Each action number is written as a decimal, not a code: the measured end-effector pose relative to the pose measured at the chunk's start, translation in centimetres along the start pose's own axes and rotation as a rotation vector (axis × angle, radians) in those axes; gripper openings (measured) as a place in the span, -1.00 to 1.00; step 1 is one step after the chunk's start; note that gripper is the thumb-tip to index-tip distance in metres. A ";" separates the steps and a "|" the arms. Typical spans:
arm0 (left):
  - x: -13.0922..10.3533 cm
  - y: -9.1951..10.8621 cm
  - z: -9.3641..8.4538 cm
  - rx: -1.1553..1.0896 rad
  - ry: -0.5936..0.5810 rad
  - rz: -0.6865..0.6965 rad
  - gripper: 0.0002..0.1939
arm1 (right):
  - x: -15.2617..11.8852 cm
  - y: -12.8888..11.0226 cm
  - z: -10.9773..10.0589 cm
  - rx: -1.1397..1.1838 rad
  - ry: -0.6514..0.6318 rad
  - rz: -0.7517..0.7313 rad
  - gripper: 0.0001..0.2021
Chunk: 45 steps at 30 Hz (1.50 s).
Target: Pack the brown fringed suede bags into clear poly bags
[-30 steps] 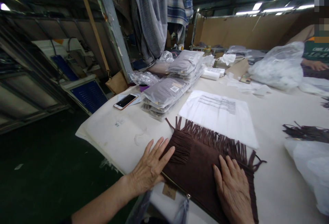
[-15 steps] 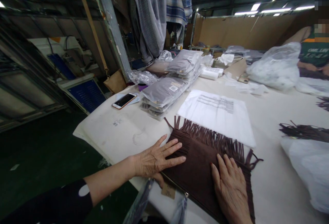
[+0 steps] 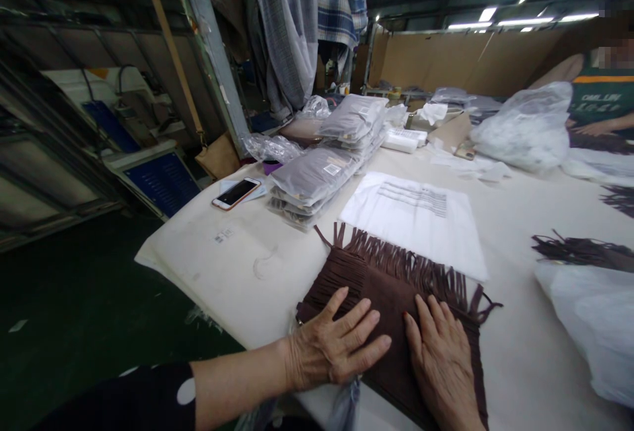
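A dark brown fringed bag (image 3: 386, 296) lies flat near the front edge of the pale table, its fringe spread away from me. My left hand (image 3: 339, 338) rests over its left part, fingers spread and holding nothing. On the right part, my right hand (image 3: 442, 355) lies flat with its fingers stretched out. Just beyond the fringe is a white printed plastic bag (image 3: 416, 216). The bag's near edge is partly hidden beneath my left hand and forearm.
Plastic-wrapped grey packets (image 3: 317, 177) are stacked at the back left, beside a phone (image 3: 236, 193). White plastic (image 3: 589, 325) and brown fringe (image 3: 579, 249) lie to the right. Clothes (image 3: 292, 28) hang behind. A co-worker (image 3: 601, 104) is at the far right.
My left hand has slid right and toward me across the brown bag, uncovering its gathered left part and covering the tag at its near edge. My right hand stays in place on it.
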<state>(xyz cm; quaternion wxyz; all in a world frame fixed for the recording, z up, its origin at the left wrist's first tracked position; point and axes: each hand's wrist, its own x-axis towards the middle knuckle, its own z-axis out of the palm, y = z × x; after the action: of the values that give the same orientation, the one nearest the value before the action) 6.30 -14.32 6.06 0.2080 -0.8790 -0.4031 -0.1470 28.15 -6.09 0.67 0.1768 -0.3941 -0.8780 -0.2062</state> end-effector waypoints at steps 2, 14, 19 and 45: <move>0.5 1.0 0.7 0.047 0.031 -0.044 -0.60 | 0.0 0.0 0.1 0.000 -0.010 0.007 -0.60; -0.1 2.7 1.5 0.142 0.046 -0.183 -0.66 | -0.3 0.6 0.7 0.027 0.079 -0.075 -0.58; -3.2 2.0 -2.2 0.044 0.058 -0.378 -0.65 | -0.3 0.4 0.7 0.006 0.038 -0.040 -0.58; -0.8 7.7 -1.3 -0.415 -0.465 -0.992 -0.81 | -0.4 0.5 1.3 0.176 -0.208 0.185 -0.51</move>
<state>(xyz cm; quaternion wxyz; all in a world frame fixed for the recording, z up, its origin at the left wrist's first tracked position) 11.62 -20.02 4.90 -0.1561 -0.6166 -0.7643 -0.1060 28.59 -5.40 -0.48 0.1371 -0.4755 -0.8662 -0.0693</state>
